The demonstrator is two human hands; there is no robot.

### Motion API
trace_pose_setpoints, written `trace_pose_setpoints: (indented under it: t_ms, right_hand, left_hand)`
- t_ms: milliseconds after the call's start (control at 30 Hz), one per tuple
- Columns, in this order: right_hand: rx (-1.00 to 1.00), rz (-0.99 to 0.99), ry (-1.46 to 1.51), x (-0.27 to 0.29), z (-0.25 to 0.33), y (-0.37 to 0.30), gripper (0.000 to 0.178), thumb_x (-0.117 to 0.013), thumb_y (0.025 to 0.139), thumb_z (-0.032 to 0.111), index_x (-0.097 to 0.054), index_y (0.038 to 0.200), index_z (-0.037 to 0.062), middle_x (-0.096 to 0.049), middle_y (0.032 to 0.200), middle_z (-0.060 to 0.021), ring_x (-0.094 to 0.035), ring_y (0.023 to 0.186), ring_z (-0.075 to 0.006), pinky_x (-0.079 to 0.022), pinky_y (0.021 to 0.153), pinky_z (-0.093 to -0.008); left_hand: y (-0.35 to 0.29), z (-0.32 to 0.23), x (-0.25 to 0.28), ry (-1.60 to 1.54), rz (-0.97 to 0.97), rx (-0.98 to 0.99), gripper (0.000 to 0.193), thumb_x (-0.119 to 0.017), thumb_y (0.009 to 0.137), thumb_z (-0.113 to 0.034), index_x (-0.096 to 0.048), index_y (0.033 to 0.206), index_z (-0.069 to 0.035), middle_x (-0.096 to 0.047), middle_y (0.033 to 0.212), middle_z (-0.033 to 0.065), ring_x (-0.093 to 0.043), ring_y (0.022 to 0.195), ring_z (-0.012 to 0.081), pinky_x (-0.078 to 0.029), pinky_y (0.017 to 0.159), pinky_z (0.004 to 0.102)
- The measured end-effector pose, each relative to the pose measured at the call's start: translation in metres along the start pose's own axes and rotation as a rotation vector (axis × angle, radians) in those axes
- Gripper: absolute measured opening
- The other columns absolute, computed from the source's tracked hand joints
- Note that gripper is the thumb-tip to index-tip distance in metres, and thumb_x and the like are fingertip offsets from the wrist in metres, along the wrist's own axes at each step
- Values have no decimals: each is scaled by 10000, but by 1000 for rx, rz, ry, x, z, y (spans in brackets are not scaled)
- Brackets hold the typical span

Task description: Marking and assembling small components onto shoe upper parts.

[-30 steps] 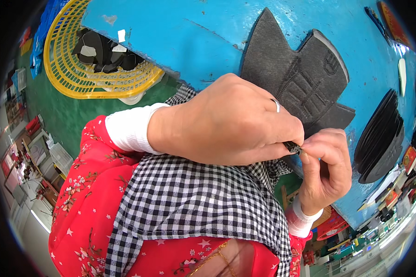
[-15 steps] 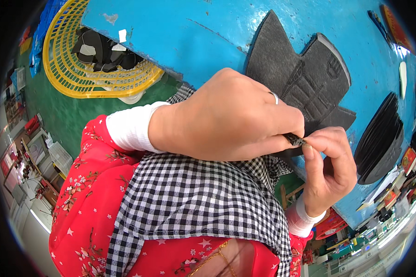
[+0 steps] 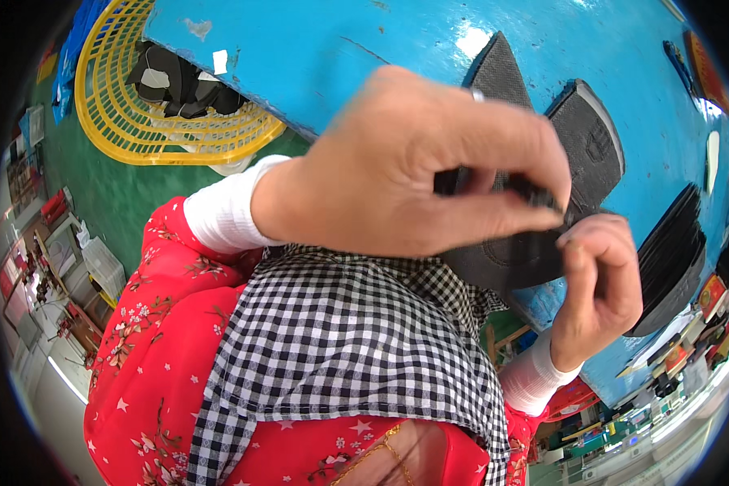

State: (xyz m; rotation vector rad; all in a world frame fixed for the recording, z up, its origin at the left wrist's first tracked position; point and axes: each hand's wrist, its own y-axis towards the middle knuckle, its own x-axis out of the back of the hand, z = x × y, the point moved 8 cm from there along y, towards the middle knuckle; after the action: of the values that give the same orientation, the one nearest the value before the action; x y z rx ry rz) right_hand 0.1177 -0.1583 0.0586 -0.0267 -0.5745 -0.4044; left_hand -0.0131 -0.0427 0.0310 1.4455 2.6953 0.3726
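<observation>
A small, narrow dark piece point(image 3: 535, 193), blurred by motion, sits right of the frame's centre, in the loop between the thumb and forefinger of the left hand point(image 3: 397, 174). Its long axis appears to slant from upper left down to lower right, its lower end toward the left fingertips. The left hand is the nearer one; the right hand point(image 3: 603, 312) lies just below and to the right, its fingertips close to the left ones.

The left grip is nearly closed at the tips, with an open gap behind them, and seems to pinch the small piece. The right thumb and forefinger are brought close together; whether that grip has anything between them cannot be told.

Behind the hands, a dark grey textured fabric panel with pointed and blunt lobes point(image 3: 587, 154) lies on the blue painted bench point(image 3: 308, 49), its tips toward the upper right of the frame. A black curved section point(image 3: 502, 263) shows below the left hand; whether it belongs to the panel is unclear. A fanned stack of thin black pieces point(image 3: 672, 259) lies farther right, and a yellow plastic lattice basket point(image 3: 178, 159) with dark scraps point(image 3: 188, 89) stands at upper left.
</observation>
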Motion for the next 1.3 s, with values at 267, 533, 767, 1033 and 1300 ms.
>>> trace_pose_setpoints:
  t_ms: [267, 533, 767, 1033, 1300]
  right_hand:
    - [-10, -140, -359, -1, -12, 6, 92, -734, 765, 0, -683, 837, 24, -655, 987, -77, -569, 952, -209, -449, 843, -322]
    - [-41, -113, -366, -6, -13, 6, 91, -737, 763, 7, -685, 834, 28, -656, 986, -74, -568, 955, -210, -444, 850, -324]
    - [-83, -66, -352, -7, -17, 11, 94, -728, 764, 11, -645, 807, 14, -601, 981, -90, -554, 930, -205, -429, 834, -304]
    - [-97, -52, -281, -3, -26, 20, 197, -724, 757, 10, -528, 744, 18, -570, 958, -95, -546, 923, -224, -410, 857, -301]
    - [-21, -281, 52, 35, -35, -5, 122, -591, 850, -93, -566, 935, -9, -577, 1054, -116, -562, 950, -169, -454, 848, -286]
  left_hand:
    - [-1, 7, -7, 411, 65, -265, 206, -741, 671, -36, -658, 853, -80, -693, 916, 50, -656, 723, 175, -513, 568, 258]
    - [-3, 1, -11, 529, 75, -328, 243, -734, 652, -68, -664, 883, -94, -701, 959, 25, -592, 635, 140, -477, 494, 239]
    - [-3, -3, -23, 729, 210, -431, 185, -683, 750, -133, -666, 935, -130, -708, 1068, 23, -519, 577, 118, -395, 407, 211]
    - [1, 4, -23, 704, 210, -416, 163, -689, 752, -120, -658, 911, -105, -716, 1041, 23, -526, 574, 123, -416, 432, 216]
    - [9, 8, 3, 268, 78, -85, 170, -727, 773, -12, -708, 934, -62, -721, 898, 41, -627, 646, 116, -474, 530, 209]
